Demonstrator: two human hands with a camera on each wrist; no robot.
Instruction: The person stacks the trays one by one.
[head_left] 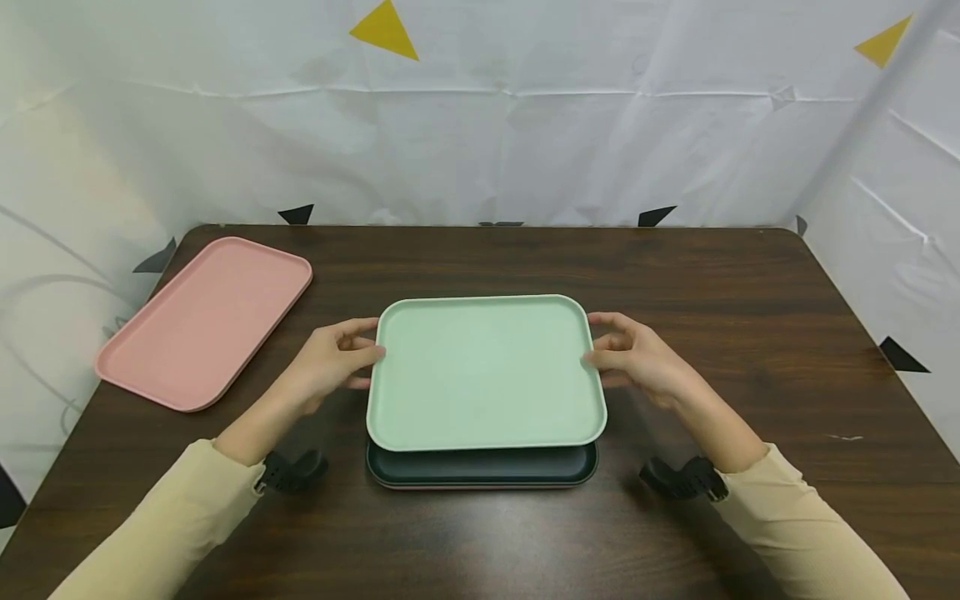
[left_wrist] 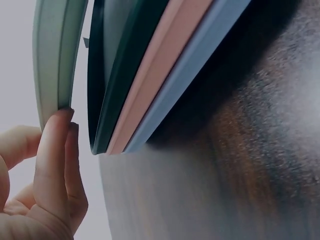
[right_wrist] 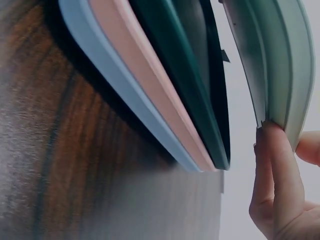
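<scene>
Both hands hold a light green tray (head_left: 487,372) by its short sides, raised above a stack of other trays. My left hand (head_left: 337,358) pinches the left rim, thumb on top and fingers beneath. On the right rim, my right hand (head_left: 637,358) has the same pinch. Directly below sits a dark green tray (head_left: 480,467), mostly covered in the head view. The wrist views show a gap between it and the light green tray. Under the dark green one lie a pink tray (left_wrist: 157,75) and a light blue tray (right_wrist: 115,75) at the bottom.
Another pink tray (head_left: 206,321) lies slanted at the table's left side, its left edge near the table's edge. The dark wooden table (head_left: 750,333) backs onto white sheeting (head_left: 525,150). Dark straps with devices (head_left: 678,479) sit on both wrists.
</scene>
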